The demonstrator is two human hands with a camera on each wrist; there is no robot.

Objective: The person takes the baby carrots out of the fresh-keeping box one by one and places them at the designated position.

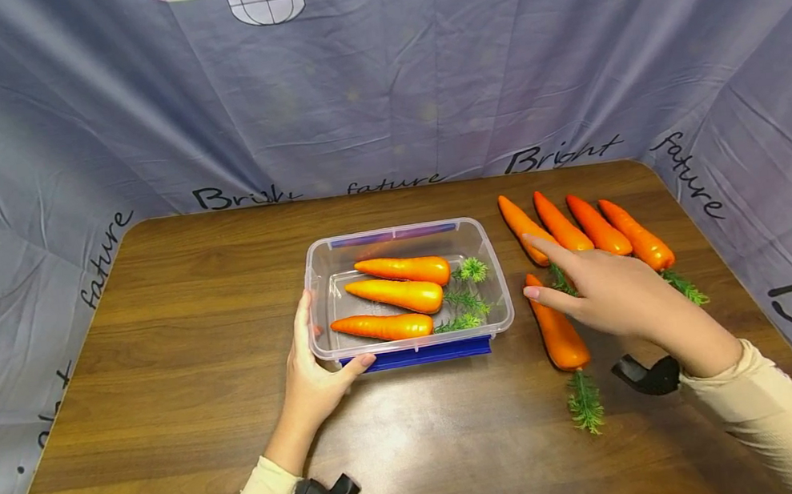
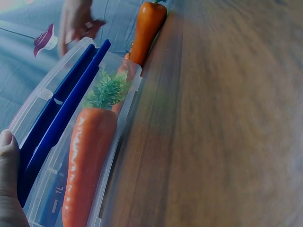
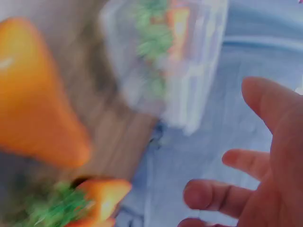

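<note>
A clear plastic food container (image 1: 318,263) with blue latches sits mid-table; three toy carrots (image 1: 383,328) with green tops lie side by side in it, tips to the left. My left hand (image 1: 314,380) holds the container's front left corner, thumb along the front near the blue latch (image 2: 57,123). To the container's right my right hand (image 1: 611,289) hovers with fingers spread and nothing in its grasp. Below its thumb lies a single orange carrot (image 1: 561,338), green leaves (image 1: 586,404) toward me. Past its fingertips is the leftmost carrot (image 1: 520,226) of a row.
Several more carrots, among them a red-orange one (image 1: 597,226) and one at the far right (image 1: 637,234), lie slanted at the back right of the wooden table (image 1: 193,316). A grey printed curtain (image 1: 381,104) hangs behind the table and at its sides.
</note>
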